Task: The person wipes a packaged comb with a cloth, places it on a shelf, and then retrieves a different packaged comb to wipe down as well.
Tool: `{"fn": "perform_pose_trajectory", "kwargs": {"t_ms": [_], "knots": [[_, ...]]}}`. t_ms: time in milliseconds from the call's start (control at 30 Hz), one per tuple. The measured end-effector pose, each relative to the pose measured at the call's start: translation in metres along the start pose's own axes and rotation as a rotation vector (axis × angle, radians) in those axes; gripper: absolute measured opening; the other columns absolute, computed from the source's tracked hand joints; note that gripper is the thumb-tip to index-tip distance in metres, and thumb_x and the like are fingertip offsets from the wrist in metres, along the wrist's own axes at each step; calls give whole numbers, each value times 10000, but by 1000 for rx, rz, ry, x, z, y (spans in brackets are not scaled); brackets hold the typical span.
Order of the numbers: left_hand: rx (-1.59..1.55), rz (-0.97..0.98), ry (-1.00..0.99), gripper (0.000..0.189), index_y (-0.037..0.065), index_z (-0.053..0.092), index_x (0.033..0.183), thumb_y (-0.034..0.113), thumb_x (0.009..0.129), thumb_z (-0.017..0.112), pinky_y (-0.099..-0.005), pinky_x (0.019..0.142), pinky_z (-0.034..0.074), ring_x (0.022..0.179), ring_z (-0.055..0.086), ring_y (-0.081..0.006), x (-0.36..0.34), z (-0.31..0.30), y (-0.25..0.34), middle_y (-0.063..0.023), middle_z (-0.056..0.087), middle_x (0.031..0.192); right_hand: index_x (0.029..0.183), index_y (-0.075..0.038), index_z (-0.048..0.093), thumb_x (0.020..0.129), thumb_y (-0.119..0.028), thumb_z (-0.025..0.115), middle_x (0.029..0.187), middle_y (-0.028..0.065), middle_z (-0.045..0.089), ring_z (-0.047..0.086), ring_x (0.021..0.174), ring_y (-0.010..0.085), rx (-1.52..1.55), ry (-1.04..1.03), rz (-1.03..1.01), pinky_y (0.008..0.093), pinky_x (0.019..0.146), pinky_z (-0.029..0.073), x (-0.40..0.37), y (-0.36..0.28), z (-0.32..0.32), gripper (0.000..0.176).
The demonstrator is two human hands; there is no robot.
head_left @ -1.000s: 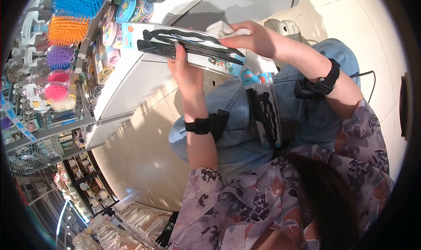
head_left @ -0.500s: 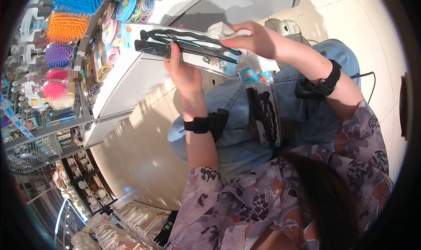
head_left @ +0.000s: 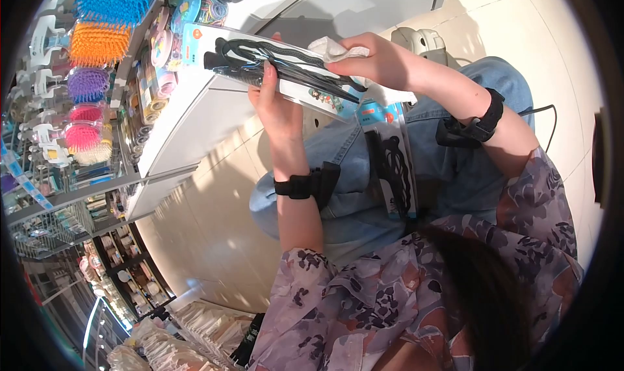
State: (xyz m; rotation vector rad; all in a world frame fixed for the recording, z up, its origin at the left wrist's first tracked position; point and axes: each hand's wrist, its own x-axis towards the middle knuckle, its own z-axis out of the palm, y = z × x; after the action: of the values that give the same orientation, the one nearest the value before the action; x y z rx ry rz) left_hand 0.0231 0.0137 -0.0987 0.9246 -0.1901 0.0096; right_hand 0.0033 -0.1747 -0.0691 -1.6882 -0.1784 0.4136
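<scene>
My left hand (head_left: 279, 107) grips a clear package of black combs and hair tools (head_left: 260, 59), thumb on top and fingers beneath. The package has a blue header at its left end and tilts down to the right. A crumpled white cloth (head_left: 390, 92) is pinched in my right hand (head_left: 374, 62), whose fingers are at the package's right end. A second, similar package (head_left: 393, 169) lies across my lap on the blue jeans, its blue header toward my hands.
At the left, a rack holds blue (head_left: 117, 0), orange (head_left: 101, 42), purple and pink brushes. A white shelf edge (head_left: 175, 120) runs beside it. Beyond my knees is a beige object (head_left: 419, 42) on the tiled floor. Pale hanging items (head_left: 208, 329) are at the bottom.
My left hand and the held package have shifted slightly to the right. The cloth in my right hand has moved a little along the package's right end.
</scene>
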Motion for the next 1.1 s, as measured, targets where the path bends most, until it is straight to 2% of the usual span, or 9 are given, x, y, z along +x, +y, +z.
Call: {"fn": "perform_pose_trajectory", "kwargs": {"t_ms": [300, 633, 700, 900, 1100], "knots": [[25, 2, 6, 432, -38, 387, 1193, 96, 808, 532, -373, 923, 386, 1096, 456, -239, -2, 2, 2, -190, 450, 1196, 1004, 7, 567, 800, -232, 552, 840, 58, 597, 506, 781, 83, -8, -98, -42, 219, 716, 394, 7, 11, 1, 315], [-34, -21, 8, 415, -17, 413, 1178, 81, 795, 540, -385, 956, 341, 1120, 433, -242, -3, 2, 3, -177, 467, 1177, 992, 21, 558, 806, -189, 533, 821, 54, 586, 487, 753, 80, -62, -73, -65, 230, 686, 396, 9, 14, 1, 281], [-52, -36, 4, 414, -11, 415, 1178, 78, 794, 540, -386, 964, 330, 1125, 427, -242, -3, 2, 3, -173, 468, 1177, 993, 27, 551, 814, -175, 523, 824, 54, 583, 481, 746, 80, -73, -58, -152, 232, 684, 398, 9, 17, 1, 272], [-75, -43, -2, 414, -5, 416, 1180, 82, 795, 538, -387, 981, 307, 1143, 405, -243, -3, 0, 2, -163, 460, 1182, 980, 23, 548, 823, -158, 510, 798, 57, 577, 475, 734, 78, -103, -62, -116, 231, 674, 398, 9, 17, 2, 243], [-103, -21, -80, 471, -21, 391, 1202, 205, 810, 522, -408, 1003, 262, 1203, 329, -255, -1, -2, 0, -171, 416, 1226, 967, 8, 536, 825, -110, 479, 731, 76, 560, 450, 661, 81, -230, -59, -273, 240, 604, 394, 2, 9, 3, 193]]}}
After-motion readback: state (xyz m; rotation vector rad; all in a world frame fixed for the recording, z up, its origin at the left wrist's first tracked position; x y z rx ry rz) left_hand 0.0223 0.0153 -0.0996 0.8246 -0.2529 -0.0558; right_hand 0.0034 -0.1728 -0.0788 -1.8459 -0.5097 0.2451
